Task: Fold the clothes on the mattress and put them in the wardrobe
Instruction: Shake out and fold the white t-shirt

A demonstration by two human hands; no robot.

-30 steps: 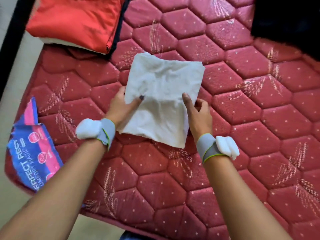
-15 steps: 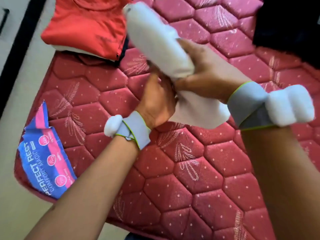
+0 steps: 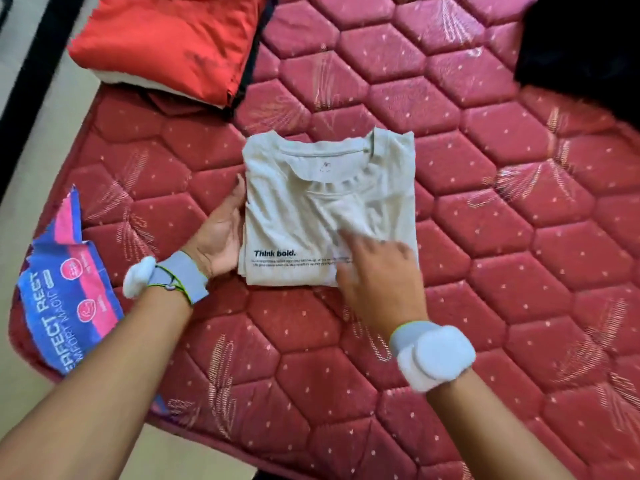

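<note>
While the grey shirt (image 3: 329, 209) lies folded on the mattress (image 3: 485, 202), I flatten it; my left hand (image 3: 221, 233) rests open against its side; my right hand (image 3: 377, 271), blurred, fingers spread, presses its near corner; next I'd stack it with the red pile (image 3: 166, 43) beyond my left hand.

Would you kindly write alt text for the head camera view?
A folded beige T-shirt lies on a red quilted mattress; the left hand touches its edge, the right hand presses its corner. A folded red garment lies behind.
</note>
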